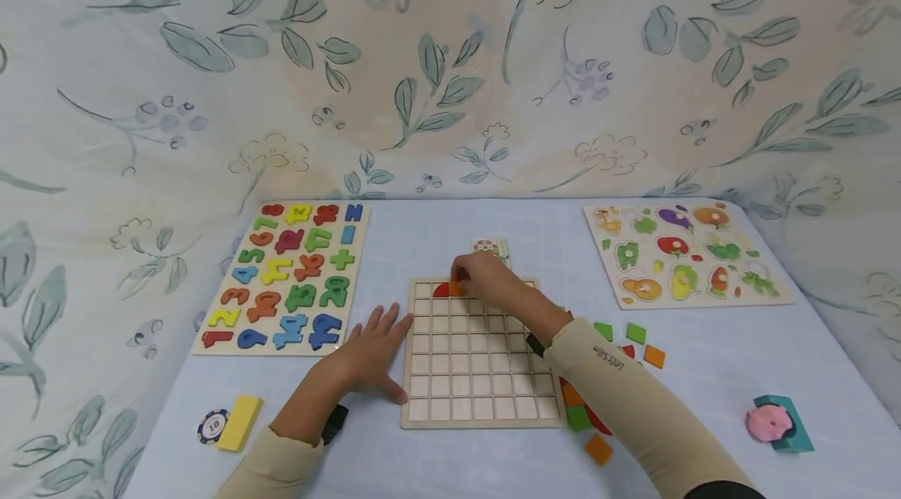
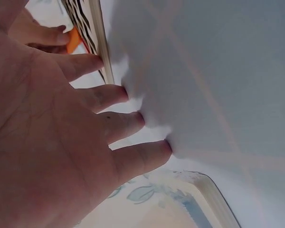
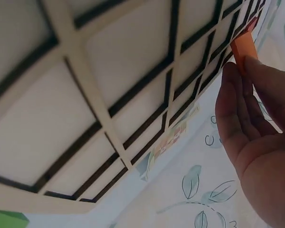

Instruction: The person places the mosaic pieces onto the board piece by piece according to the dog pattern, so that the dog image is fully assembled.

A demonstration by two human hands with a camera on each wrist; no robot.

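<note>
A wooden grid board [image 1: 461, 385] with square compartments lies in the middle of the table. Its back row holds a red piece [image 1: 441, 290], second compartment from the left. Just right of that, my right hand [image 1: 489, 280] pinches an orange square tile [image 3: 245, 46] between thumb and fingers at the back row; whether the tile is fully seated cannot be told. My left hand [image 1: 369, 358] is spread with straight fingers at the board's left edge, its thumb touching the frame. In the left wrist view, the fingertips [image 2: 135, 118] press on the tablecloth and board edge.
Loose green, red and orange tiles [image 1: 599, 450] lie right of the board, partly under my right forearm. A number board [image 1: 281, 280] stands left, a vegetable puzzle [image 1: 686, 256] right. A small card [image 1: 490, 245] lies behind; a yellow block [image 1: 240, 422], poker chip [image 1: 213, 426] and teal block [image 1: 795, 436] sit in front.
</note>
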